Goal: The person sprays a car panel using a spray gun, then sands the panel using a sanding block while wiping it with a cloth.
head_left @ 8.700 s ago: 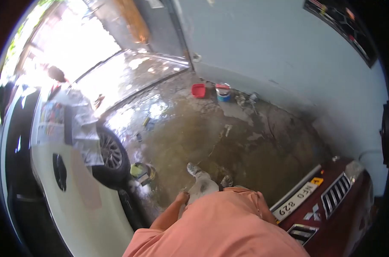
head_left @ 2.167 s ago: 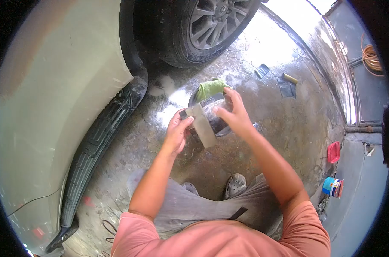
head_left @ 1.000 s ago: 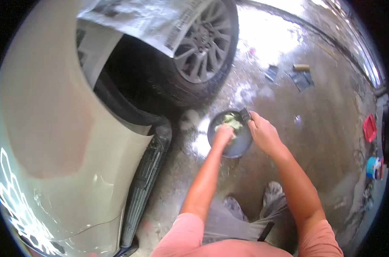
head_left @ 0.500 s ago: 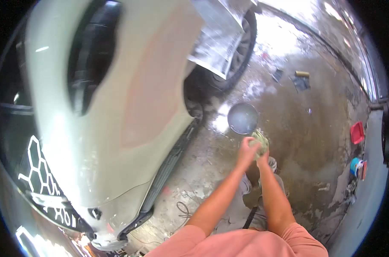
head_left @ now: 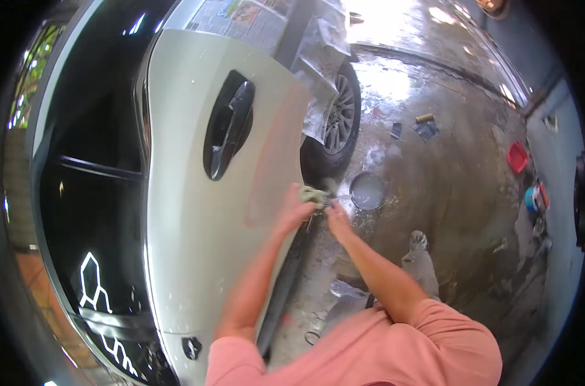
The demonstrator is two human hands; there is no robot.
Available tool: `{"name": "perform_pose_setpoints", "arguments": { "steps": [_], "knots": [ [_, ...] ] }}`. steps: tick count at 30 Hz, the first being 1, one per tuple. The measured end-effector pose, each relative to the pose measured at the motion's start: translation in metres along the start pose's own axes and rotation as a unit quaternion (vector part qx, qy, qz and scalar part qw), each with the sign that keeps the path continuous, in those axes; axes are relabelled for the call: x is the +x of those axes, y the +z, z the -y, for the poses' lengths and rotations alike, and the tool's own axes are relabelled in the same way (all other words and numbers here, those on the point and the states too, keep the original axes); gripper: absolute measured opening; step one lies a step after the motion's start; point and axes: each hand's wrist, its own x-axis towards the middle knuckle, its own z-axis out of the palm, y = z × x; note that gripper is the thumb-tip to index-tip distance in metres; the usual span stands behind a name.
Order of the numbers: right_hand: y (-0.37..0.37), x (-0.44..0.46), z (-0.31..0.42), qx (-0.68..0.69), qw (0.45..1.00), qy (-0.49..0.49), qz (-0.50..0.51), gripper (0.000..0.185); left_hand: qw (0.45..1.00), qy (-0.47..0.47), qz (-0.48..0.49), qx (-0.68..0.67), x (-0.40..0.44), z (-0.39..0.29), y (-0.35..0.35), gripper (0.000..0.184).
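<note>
A wet, pale green cloth is bunched between my two hands, close to the lower edge of the car's pale side panel. My left hand grips the cloth's left end, somewhat blurred, in front of a reddish sanded-looking patch. At the other end, my right hand has its fingers closed at the cloth. A small dark grey patch beside those fingers is too unclear to name. Just beyond my right hand, a round bucket of cloudy water stands on the floor.
Newspaper hangs over the car near the wheel. A black door handle sticks out of the panel. On the wet floor lie dark sheets, a red tray and a blue-labelled can by the wall.
Both hands have moved left with the cloth, from beside the bucket to the car's side panel. My view has turned, showing more of the door and its handle.
</note>
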Motion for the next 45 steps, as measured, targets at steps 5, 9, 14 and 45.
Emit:
{"name": "perform_pose_setpoints", "arguments": {
  "steps": [5, 9, 14, 45],
  "knots": [
    [0.130, -0.042, 0.061, 0.198, 0.980, 0.025, -0.022, 0.050, 0.972, 0.061, -0.054, 0.218, -0.090, -0.106, -0.195, 0.059],
    [0.175, -0.049, 0.111, 0.202, 0.968, -0.007, -0.146, 0.054, 0.803, 0.224, -0.079, 0.547, -0.142, -0.142, -0.269, 0.049],
    [0.210, -0.022, 0.122, 0.275, 0.927, -0.037, -0.252, 0.049, 0.666, 0.352, -0.037, 0.656, -0.140, -0.091, -0.323, 0.048],
    [0.243, 0.030, 0.048, 0.196, 0.901, -0.007, -0.388, 0.038, 0.664, 0.493, -0.012, 0.562, -0.080, -0.048, -0.300, 0.035]
  ]
}}
